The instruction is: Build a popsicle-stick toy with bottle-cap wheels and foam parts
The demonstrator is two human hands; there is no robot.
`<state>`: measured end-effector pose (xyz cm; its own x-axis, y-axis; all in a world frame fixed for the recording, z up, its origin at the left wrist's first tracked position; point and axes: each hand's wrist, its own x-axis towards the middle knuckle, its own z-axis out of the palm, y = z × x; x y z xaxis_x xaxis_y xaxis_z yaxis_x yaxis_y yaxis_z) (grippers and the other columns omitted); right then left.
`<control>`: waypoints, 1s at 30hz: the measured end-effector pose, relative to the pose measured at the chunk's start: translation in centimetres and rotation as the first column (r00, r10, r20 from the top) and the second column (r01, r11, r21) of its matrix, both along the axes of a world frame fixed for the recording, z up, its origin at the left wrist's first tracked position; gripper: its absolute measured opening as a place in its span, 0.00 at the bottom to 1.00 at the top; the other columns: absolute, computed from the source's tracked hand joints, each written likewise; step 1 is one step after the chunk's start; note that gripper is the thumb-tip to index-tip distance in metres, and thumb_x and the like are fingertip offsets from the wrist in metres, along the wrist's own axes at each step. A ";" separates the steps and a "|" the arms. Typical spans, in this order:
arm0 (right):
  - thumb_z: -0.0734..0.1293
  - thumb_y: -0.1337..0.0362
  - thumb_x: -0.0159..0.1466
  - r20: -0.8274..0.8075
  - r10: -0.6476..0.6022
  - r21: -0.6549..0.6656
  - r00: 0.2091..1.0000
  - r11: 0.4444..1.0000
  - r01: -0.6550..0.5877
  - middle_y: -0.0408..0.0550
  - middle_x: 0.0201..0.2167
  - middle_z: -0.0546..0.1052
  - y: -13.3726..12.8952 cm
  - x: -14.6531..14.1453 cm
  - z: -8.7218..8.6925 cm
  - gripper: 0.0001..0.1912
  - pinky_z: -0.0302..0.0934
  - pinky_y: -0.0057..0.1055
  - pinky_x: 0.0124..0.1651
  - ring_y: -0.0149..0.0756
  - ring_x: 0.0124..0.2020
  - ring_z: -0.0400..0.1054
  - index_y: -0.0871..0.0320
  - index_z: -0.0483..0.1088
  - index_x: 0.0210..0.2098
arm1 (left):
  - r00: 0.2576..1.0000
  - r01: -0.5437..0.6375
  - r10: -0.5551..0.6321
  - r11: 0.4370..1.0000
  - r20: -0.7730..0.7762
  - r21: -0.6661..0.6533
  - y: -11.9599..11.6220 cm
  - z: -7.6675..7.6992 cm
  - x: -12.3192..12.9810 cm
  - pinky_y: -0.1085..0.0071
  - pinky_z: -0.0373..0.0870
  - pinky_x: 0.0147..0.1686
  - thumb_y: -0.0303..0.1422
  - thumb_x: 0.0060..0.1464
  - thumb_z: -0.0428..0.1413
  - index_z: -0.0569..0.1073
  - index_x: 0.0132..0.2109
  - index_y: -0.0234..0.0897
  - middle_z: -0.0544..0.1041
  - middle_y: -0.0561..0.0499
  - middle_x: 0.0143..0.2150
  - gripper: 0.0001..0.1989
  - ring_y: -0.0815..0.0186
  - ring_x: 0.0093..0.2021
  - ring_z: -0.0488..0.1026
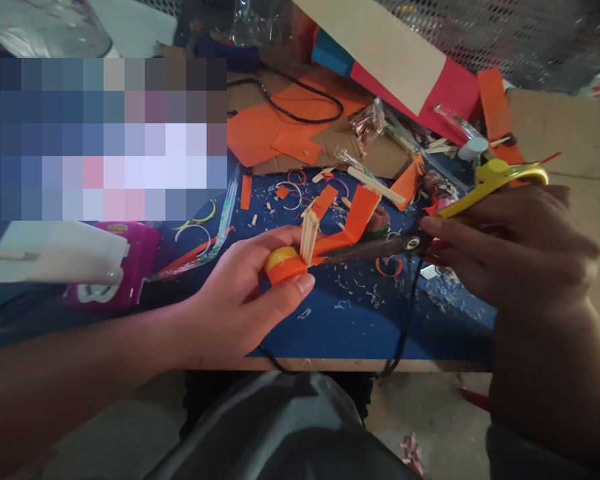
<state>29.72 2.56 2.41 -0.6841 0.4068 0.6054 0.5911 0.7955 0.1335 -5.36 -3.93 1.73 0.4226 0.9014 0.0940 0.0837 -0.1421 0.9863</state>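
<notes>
My left hand (245, 287) is closed around a small round orange-and-yellow piece (286, 267). A short bundle of pale wooden sticks (309, 235) stands up from this piece, and a bent orange paper strip (356, 220) runs off to its right. My right hand (515, 247) grips scissors (375, 249) with yellow and red handles. The dark blades point left, their tips at the strip's near end beside the sticks. Whether the blades are parted there cannot be made out.
Paper scraps and shavings litter the blue tabletop (330, 333). Orange sheets (260, 137) and cardboard (555, 127) lie behind. A magenta box (145, 247) stands left, near a glue-filled plastic tube (225, 213). A black cable (405, 327) hangs over the front edge.
</notes>
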 end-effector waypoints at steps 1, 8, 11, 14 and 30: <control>0.79 0.68 0.66 0.000 0.002 0.002 1.000 1.000 -0.002 0.42 0.39 0.80 0.0 0.0 0.0 0.45 0.66 0.39 0.43 0.37 0.35 0.73 0.26 0.65 0.74 | 1.000 0.001 -0.001 1.000 0.007 0.001 0.0 0.0 0.0 0.73 0.69 0.29 0.34 0.70 0.57 0.76 0.46 0.40 0.70 0.56 0.32 0.04 0.70 0.29 0.65; 0.82 0.70 0.63 -0.033 0.031 -0.046 0.999 0.998 -0.032 0.43 0.42 0.81 -0.1 -0.5 -0.1 0.42 0.64 0.40 0.43 0.40 0.39 0.76 0.29 0.73 0.69 | 1.000 0.000 0.001 0.999 0.012 -0.040 -0.2 0.1 0.2 0.74 0.69 0.28 0.32 0.69 0.58 0.75 0.44 0.40 0.70 0.57 0.32 0.03 0.71 0.29 0.65; 0.82 0.72 0.62 -0.037 0.034 -0.043 0.999 0.998 -0.036 0.43 0.42 0.81 -0.2 -0.7 -0.1 0.31 0.63 0.38 0.42 0.37 0.38 0.75 0.37 0.80 0.59 | 1.000 0.003 -0.004 0.998 -0.003 -0.070 -0.1 0.2 0.2 0.74 0.69 0.28 0.32 0.68 0.58 0.76 0.45 0.40 0.70 0.56 0.32 0.02 0.70 0.29 0.65; 0.81 0.73 0.62 -0.041 0.028 -0.031 0.999 0.999 -0.029 0.42 0.41 0.81 -0.2 -0.9 -0.1 0.26 0.63 0.37 0.40 0.36 0.36 0.73 0.40 0.82 0.54 | 1.000 0.003 -0.003 0.998 0.001 -0.063 -0.1 0.3 0.1 0.73 0.69 0.28 0.33 0.68 0.58 0.76 0.46 0.40 0.69 0.56 0.32 0.03 0.70 0.29 0.65; 0.80 0.69 0.66 -0.043 0.033 -0.067 0.999 0.997 -0.036 0.42 0.42 0.81 -0.1 -0.7 -0.3 0.40 0.64 0.38 0.42 0.36 0.37 0.75 0.27 0.71 0.70 | 0.998 -0.024 0.023 1.000 -0.056 -0.009 0.0 0.3 0.1 0.72 0.69 0.28 0.34 0.66 0.59 0.77 0.44 0.40 0.71 0.56 0.30 0.04 0.69 0.28 0.67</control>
